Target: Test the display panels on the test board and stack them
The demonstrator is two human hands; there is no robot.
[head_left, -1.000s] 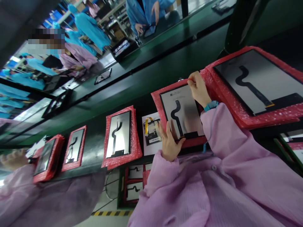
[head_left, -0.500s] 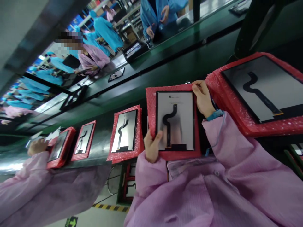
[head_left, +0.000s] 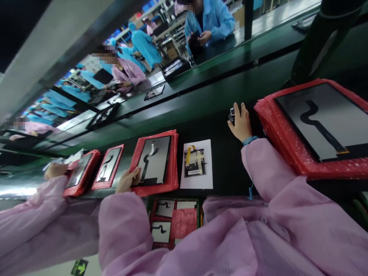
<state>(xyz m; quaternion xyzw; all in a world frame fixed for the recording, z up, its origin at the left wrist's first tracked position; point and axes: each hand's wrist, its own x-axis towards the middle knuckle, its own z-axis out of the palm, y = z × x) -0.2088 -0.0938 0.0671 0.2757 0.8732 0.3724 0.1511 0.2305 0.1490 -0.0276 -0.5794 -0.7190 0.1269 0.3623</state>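
Observation:
My left hand (head_left: 128, 180) grips the lower left edge of a display panel (head_left: 159, 159), which lies on red bubble-wrap sheets (head_left: 173, 165). A dark curved ribbon cable runs over the panel's grey back. My right hand (head_left: 241, 124) reaches over the dark bench, fingers apart, beside a small shiny metal object (head_left: 232, 114); thumb and forefinger lie around it, but its kind is unclear. Between my hands lies a white sheet (head_left: 207, 180) with a small dark board and yellow tape (head_left: 194, 163) on it.
A larger display panel (head_left: 324, 119) tops a red bubble-wrap stack at right. Further panels (head_left: 111, 165) on red wrap lie at left, near a co-worker's hand (head_left: 56, 170). A tray of panels (head_left: 174, 218) sits below the bench edge. Another worker (head_left: 211, 23) stands across the bench.
The panel on red wrap moved left with my left hand onto the neighbouring stack, uncovering the white sheet. My right hand let go of its upper corner and is now at the metal object.

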